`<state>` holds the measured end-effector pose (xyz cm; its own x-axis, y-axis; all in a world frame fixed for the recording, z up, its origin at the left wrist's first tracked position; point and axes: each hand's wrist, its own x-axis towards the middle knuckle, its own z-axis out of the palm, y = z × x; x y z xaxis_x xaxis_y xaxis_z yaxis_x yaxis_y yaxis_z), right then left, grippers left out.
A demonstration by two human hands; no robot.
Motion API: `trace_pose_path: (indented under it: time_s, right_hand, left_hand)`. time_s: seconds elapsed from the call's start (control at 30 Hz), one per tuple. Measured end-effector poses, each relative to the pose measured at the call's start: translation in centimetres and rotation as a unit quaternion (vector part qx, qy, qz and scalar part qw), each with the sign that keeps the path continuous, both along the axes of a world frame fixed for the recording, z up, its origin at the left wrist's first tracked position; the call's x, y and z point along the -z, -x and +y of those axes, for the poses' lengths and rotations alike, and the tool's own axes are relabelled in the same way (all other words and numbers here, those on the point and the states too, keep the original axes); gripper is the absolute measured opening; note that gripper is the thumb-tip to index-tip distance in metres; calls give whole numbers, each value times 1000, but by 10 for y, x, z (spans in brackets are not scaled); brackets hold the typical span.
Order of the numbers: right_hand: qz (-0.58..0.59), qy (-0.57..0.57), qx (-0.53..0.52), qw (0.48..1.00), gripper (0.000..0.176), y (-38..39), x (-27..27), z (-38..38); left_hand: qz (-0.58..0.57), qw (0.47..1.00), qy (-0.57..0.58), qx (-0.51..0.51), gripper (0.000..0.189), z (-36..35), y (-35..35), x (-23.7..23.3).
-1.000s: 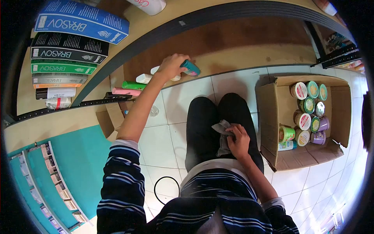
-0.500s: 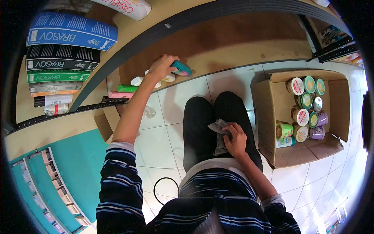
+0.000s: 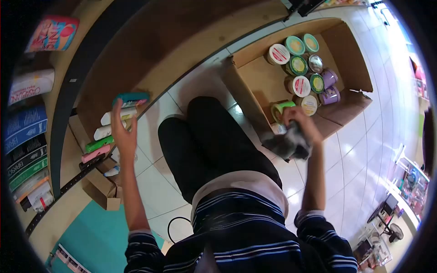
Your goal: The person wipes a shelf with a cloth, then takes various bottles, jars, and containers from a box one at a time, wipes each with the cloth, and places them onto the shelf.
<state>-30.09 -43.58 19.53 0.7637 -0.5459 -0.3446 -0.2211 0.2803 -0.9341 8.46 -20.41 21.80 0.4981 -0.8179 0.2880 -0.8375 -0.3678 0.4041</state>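
Observation:
My left hand is open at the low shelf, its fingers stretched toward a teal bottle lying at the end of a row. Beside that bottle lie white bottles, a green one and a pink one. My right hand, blurred by motion, is closed on a grey cloth over the near side of a cardboard box. Its fingertips overlap a lime-green tub in this view. Below that tub, a white bottle is partly hidden by the cloth.
Several lidded tubs stand and lie in the box, two of them purple. On the upper shelf at left are stacked Brasov boxes. A small open carton sits by the shelf's end, on my left.
My left hand has let go of the teal bottle, now lying with the row. My right hand has carried the cloth from my lap to the box. The view has turned right.

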Motion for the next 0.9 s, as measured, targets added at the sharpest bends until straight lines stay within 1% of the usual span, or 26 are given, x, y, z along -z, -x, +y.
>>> trace_pose_path:
  time_s: [0.03,0.07,0.1,0.13,0.17,0.2,0.23,0.3,0.33,0.37,0.43,0.47,0.53,0.57,0.6,0.63,0.67,0.73,0.77,0.83,0.87,0.9]
  right_hand:
    - [162,-53,26,985,32,14,-11,-15]
    - [244,36,-28,969,29,37,13,-32]
    - [393,91,-15,915,31,57,45,-37]
    - [597,283,-92,745,32,58,48,-31]
    - [639,333,-146,678,29,75,81,-29]
    - [648,323,-169,668,30,90,113,-29]
    - [645,327,-171,669,30,90,125,-31]
    - [665,246,-210,673,36,86,141,-33]
    - [680,214,-231,662,41,82,147,-35]
    - [679,215,-229,664,41,84,155,-32]
    - [670,226,-148,691,42,87,166,-29]
    - [670,230,-145,691,42,89,167,-30]
    - [633,219,-129,731,41,93,167,-28]
    - [633,222,-128,730,41,103,181,-30]
    - [577,268,-126,761,50,118,206,-34]
    - [516,310,-125,789,60,116,207,-34]
    - [515,310,-125,789,60,116,206,-35]
    - [630,200,-195,725,46,111,198,-47]
    - [629,204,-194,725,46,120,212,-55]
    - [616,220,-228,721,47,138,234,-64]
    - [615,222,-230,721,47,132,219,-67]
    - [595,218,-263,728,44,132,198,-71]
  left_hand:
    - [13,1000,-18,-8,50,8,14,7]
    - [26,999,-36,-17,50,14,28,13]
    - [28,999,-34,-14,50,20,42,15]
    - [67,996,-42,-32,50,23,56,17]
    - [104,992,-50,-50,49,25,69,17]
    - [103,992,-46,-52,49,27,80,16]
    - [120,990,-44,-59,49,29,90,14]
    - [133,988,-42,-67,48,35,107,11]
    - [155,984,-37,-80,47,37,113,9]
    - [177,980,-30,-90,46,39,118,9]
    - [182,978,-35,-96,45,40,124,10]
    - [189,977,-39,-93,46,40,126,11]
    - [202,975,-43,-85,46,38,129,10]
    - [202,975,-39,-85,46,36,130,9]
    - [200,976,-37,-74,46,34,130,9]
    - [196,978,-38,-63,46,34,131,7]
    - [195,978,-38,-64,46,35,132,5]
    - [209,975,-28,-74,44,35,133,2]
    - [208,975,-24,-75,44,36,133,2]
    - [210,974,-32,-76,44,41,134,1]
    - [209,974,-30,-78,44,43,134,0]
    - [209,974,-35,-80,44,44,134,-1]
